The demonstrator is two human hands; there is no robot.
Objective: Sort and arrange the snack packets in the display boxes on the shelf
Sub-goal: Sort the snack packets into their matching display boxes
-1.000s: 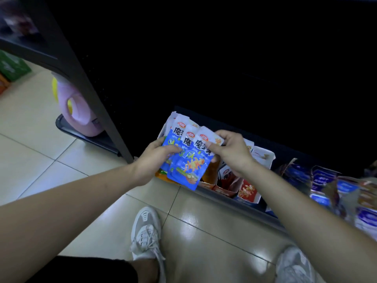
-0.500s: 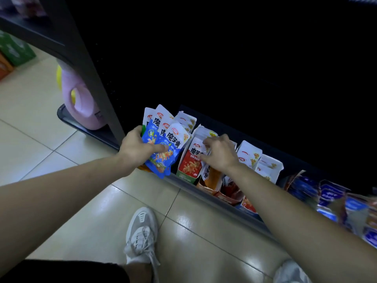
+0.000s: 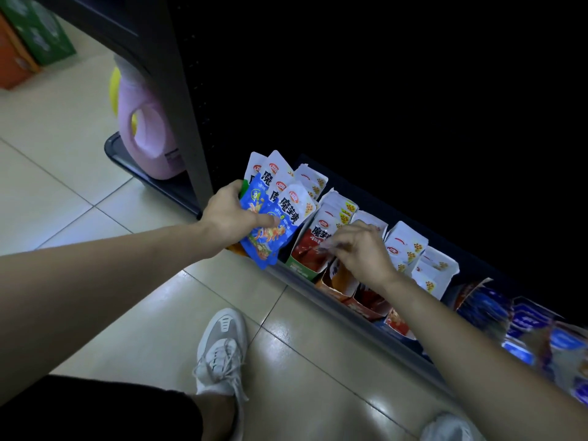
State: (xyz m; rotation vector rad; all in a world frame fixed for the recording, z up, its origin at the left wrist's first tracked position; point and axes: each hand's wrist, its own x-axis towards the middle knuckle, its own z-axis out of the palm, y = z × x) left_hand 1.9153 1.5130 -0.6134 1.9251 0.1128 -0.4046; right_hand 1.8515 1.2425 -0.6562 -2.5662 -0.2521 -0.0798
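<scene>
L hand (image 3: 234,218) grips a fan of blue packets (image 3: 270,227), thumb across the front, at the shelf's (image 3: 350,316) left end. R hand (image 3: 362,249) fingers curled on red packets (image 3: 310,246) in a box (image 3: 300,269), can't tell if pinching tbh

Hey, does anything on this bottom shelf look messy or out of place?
Yes. The blue packets are fanned unevenly in the left hand at the left end of the shelf, outside the display boxes. At the far right, a pile of packets looks jumbled rather than standing in rows, though that corner is blurred.
</scene>
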